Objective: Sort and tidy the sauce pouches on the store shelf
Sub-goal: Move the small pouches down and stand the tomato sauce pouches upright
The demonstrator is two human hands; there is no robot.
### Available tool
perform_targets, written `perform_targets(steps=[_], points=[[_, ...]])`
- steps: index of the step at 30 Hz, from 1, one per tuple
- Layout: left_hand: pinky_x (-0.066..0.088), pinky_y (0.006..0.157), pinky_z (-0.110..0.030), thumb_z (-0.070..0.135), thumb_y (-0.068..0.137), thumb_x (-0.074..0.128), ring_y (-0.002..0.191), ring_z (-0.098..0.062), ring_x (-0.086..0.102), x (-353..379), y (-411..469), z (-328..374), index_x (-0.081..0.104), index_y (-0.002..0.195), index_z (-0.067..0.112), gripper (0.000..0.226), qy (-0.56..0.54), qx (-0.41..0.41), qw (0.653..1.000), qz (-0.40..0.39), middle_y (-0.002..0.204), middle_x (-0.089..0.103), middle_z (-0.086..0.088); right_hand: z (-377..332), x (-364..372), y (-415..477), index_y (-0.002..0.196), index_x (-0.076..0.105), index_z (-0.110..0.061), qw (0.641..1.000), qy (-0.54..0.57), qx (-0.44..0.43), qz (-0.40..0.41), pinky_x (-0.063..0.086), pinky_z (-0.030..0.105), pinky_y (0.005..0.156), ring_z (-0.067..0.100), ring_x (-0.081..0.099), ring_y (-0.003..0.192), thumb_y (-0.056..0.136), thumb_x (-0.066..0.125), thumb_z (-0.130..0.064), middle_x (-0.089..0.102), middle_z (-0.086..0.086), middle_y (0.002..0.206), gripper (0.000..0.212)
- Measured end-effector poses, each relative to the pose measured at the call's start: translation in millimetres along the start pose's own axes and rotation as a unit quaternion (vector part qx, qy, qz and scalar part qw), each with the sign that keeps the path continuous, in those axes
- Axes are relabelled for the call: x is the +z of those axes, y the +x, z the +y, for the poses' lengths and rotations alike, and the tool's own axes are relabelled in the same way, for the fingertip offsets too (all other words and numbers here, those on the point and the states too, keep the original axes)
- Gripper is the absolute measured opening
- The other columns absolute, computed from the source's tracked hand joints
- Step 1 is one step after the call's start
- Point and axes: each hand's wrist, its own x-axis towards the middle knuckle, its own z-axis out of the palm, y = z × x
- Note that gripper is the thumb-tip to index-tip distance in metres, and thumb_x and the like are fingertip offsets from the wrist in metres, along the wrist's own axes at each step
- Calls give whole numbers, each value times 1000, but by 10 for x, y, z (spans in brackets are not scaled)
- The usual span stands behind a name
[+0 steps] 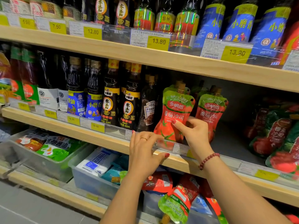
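**Upright tomato sauce pouch steadied at the front of the middle shelf**

The right hand (a red bead bracelet circles its wrist) pinches the front tomato sauce pouch at its lower right edge, with the thumb on the printed face and the other fingers curled behind. This pouch stands upright, spout up, at the front lip of the middle shelf, its base behind the clear price rail.

A second tomato sauce pouch of the same print stands just beside it at 3 o'clock, also upright, its lower part hidden by the right hand. At 9 o'clock of the held pouch stands a dark Heinz sauce pack, and farther toward 9 o'clock a row of sesame oil bottles.

The left hand, at 7 o'clock of the held pouch, holds nothing. Its fingers lie nearly straight along the top of the price rail and its thumb presses the wooden shelf front below. Whether its forefinger touches the pouch's base cannot be told.

Farther toward 3 o'clock on the same shelf, well apart from the two upright pouches, a heap of tomato sauce pouches lies tilted and overlapping. On the lower shelf, at 6 o'clock, another red-and-green pouch lies with its spout toward the viewer, beside clear plastic bins of packets.
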Motion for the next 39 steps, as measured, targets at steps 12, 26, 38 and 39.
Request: perform_targets(steps=[12,26,38,39], points=[[4,115,-35,42,69,70,111,-6,41,51,0,-59,58,102,40,35,4,4,1000,18,104,54,20,107,-23,76,109,54,-26,964,-230,70,-111,47,17,67,4,61,89,65,82,-32,66,-8,99,52],[13,114,-44,37,71,72,110,-7,41,2,10,-22,59,103,40,34,-17,-2,1000,-4,105,55,18,80,40,113,111,54,-25,963,-235,69,-114,45,20,73,11,60,96,66,82,-32,64,-7,101,53],[45,85,-24,13,78,69,97,-10,58,-86,-19,143,71,88,21,13,-155,-35,986,43,95,65,7,-304,-440,-800,99,66,-22,969,-205,-56,-129,51,14,74,2,65,82,73,76,-10,69,-9,90,30],[45,83,-22,11,77,69,94,-8,59,-71,-57,171,71,86,20,13,-162,-29,986,36,92,65,7,-245,-446,-912,97,68,-20,968,-196,-39,-153,51,15,74,2,65,81,73,76,-8,70,-7,90,28]])
